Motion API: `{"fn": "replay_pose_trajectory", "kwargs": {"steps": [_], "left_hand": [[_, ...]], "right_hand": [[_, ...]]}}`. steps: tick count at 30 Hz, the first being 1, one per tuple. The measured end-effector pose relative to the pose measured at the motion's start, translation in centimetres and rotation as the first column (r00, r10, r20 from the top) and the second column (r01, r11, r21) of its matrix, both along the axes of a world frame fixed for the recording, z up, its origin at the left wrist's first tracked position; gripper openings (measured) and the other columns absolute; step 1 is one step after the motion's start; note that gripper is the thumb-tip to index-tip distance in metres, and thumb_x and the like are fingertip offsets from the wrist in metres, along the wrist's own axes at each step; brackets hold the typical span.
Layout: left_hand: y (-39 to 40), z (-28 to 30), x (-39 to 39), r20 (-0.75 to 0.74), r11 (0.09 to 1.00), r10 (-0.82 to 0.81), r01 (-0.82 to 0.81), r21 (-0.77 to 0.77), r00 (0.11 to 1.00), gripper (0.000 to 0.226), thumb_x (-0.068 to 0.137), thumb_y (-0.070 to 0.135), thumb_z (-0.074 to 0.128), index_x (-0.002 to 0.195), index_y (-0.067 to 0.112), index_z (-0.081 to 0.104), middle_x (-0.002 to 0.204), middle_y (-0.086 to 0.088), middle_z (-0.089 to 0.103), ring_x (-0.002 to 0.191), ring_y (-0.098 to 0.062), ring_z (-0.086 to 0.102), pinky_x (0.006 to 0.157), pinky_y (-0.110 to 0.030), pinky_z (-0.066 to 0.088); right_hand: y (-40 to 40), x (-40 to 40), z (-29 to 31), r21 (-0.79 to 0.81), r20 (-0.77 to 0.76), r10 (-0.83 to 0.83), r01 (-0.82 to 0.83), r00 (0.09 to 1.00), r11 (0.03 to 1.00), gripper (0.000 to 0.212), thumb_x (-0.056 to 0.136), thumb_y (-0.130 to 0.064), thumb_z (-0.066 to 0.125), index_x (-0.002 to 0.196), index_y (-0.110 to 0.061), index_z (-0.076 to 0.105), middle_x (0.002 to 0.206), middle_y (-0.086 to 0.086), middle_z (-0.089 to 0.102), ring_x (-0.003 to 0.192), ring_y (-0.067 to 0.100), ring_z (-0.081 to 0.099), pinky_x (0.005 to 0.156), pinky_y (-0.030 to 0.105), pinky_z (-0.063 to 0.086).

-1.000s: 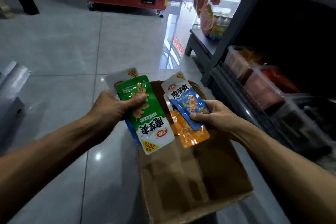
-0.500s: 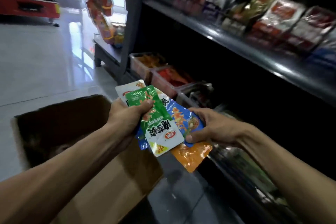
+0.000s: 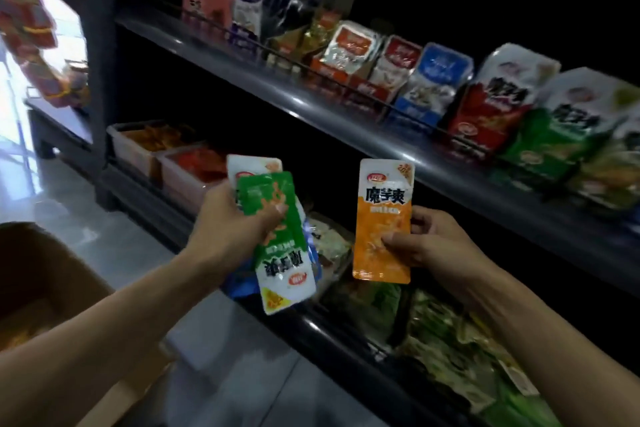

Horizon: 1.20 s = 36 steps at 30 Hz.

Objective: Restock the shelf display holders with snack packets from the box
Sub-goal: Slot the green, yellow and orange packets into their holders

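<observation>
Right hand (image 3: 436, 246): thumb and fingers (image 3: 420, 218) pinch one orange packet (image 3: 382, 218), upright before the lower shelf (image 3: 311, 326). Left hand (image 3: 228, 229): fingers clamped on a fanned stack, green packet (image 3: 277, 218) foremost, at least three visible. The loose fan may slip and spill. Two clear holders (image 3: 145, 146) at far left; one box (image 3: 38, 274) on the floor, lower left.

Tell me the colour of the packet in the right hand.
Orange with a white top, head view.
</observation>
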<state>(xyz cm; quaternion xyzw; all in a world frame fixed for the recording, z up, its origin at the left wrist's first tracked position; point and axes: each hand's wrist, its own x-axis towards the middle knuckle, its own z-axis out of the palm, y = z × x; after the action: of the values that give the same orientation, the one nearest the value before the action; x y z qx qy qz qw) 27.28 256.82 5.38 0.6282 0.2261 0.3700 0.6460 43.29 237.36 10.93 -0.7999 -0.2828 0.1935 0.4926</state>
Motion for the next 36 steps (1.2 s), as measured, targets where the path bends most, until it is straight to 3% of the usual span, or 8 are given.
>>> {"fn": "replay_pose_trajectory", "kwargs": {"steps": [7,14,19,24,27,30,33,36], "left_hand": [[-9.1,5.1,4.6,0.008,0.908,-0.413,0.411,0.075,0.911,0.011,0.080,0.005,0.076,0.090,0.006,0.071,0.083,-0.004,0.077,0.074,-0.018,0.074,0.061,-0.027,0.058],[-15.3,9.3,7.7,-0.056,0.789,-0.597,0.598,0.142,0.800,0.009,0.081,0.007,0.075,0.088,0.010,0.071,0.085,-0.002,0.077,0.078,-0.017,0.074,0.063,-0.025,0.058],[-19.9,11.9,10.0,-0.079,0.686,-0.703,0.703,0.187,0.706,0.012,0.082,0.005,0.074,0.093,0.005,0.069,0.089,-0.008,0.077,0.079,-0.022,0.074,0.066,-0.032,0.060],[-24.2,14.0,12.7,-0.109,0.614,-0.749,0.747,0.257,0.653,0.009,0.080,0.008,0.075,0.086,0.010,0.069,0.083,-0.005,0.076,0.075,-0.021,0.073,0.064,-0.033,0.058],[-26.8,14.7,14.2,-0.137,0.554,-0.783,0.781,0.287,0.606,0.008,0.082,0.008,0.073,0.087,0.011,0.067,0.079,0.000,0.075,0.071,-0.016,0.072,0.061,-0.026,0.054],[-28.8,14.9,15.7,-0.090,0.599,-0.768,0.760,0.252,0.635,0.011,0.082,0.011,0.074,0.091,0.008,0.069,0.085,-0.004,0.077,0.077,-0.021,0.073,0.062,-0.029,0.056],[-29.9,14.7,16.9,-0.021,0.692,-0.700,0.686,0.227,0.713,0.008,0.083,0.010,0.073,0.089,0.006,0.069,0.077,-0.002,0.076,0.064,-0.012,0.071,0.053,-0.021,0.051],[-30.4,14.4,17.6,0.004,0.747,-0.649,0.636,0.194,0.761,0.011,0.083,0.008,0.073,0.092,0.003,0.068,0.075,-0.002,0.075,0.060,-0.011,0.069,0.050,-0.020,0.050]], "right_hand": [[-5.3,0.0,4.8,0.258,-0.010,0.014,-0.011,1.000,0.966,0.025,0.082,0.000,0.071,0.105,-0.006,0.067,0.099,0.012,0.076,0.090,0.027,0.073,0.076,0.038,0.060],[-12.7,2.6,8.8,0.381,-0.049,-0.115,0.125,0.992,0.916,0.012,0.090,-0.012,0.065,0.103,-0.014,0.066,0.096,0.007,0.076,0.080,0.019,0.071,0.068,0.035,0.059],[-18.6,4.5,11.7,0.400,-0.052,-0.155,0.163,0.987,0.902,0.011,0.092,-0.005,0.061,0.102,-0.010,0.064,0.095,0.010,0.076,0.076,0.018,0.070,0.058,0.030,0.057],[-24.9,6.2,14.6,0.334,0.130,-0.213,0.159,0.968,0.929,0.044,0.082,0.000,0.072,0.118,-0.016,0.055,0.096,0.008,0.076,0.085,0.024,0.073,0.059,0.030,0.059],[-28.0,6.5,16.4,0.227,0.332,-0.206,0.134,0.920,0.965,0.035,0.082,-0.004,0.074,0.109,-0.021,0.058,0.090,0.002,0.075,0.077,0.009,0.073,0.051,0.019,0.053],[-30.9,7.2,18.1,0.123,0.509,-0.218,0.180,0.833,0.976,0.020,0.080,-0.016,0.076,0.095,-0.021,0.063,0.091,-0.002,0.073,0.071,0.004,0.070,0.050,0.016,0.049],[-33.9,9.4,20.2,0.213,0.593,-0.359,0.289,0.721,0.933,0.016,0.083,-0.015,0.074,0.095,-0.018,0.064,0.090,-0.003,0.069,0.073,0.004,0.067,0.055,0.017,0.051],[-35.2,11.8,21.5,0.281,0.623,-0.447,0.350,0.642,0.894,0.021,0.087,-0.012,0.071,0.105,-0.012,0.060,0.094,-0.004,0.067,0.085,0.013,0.066,0.074,0.036,0.058]]}}
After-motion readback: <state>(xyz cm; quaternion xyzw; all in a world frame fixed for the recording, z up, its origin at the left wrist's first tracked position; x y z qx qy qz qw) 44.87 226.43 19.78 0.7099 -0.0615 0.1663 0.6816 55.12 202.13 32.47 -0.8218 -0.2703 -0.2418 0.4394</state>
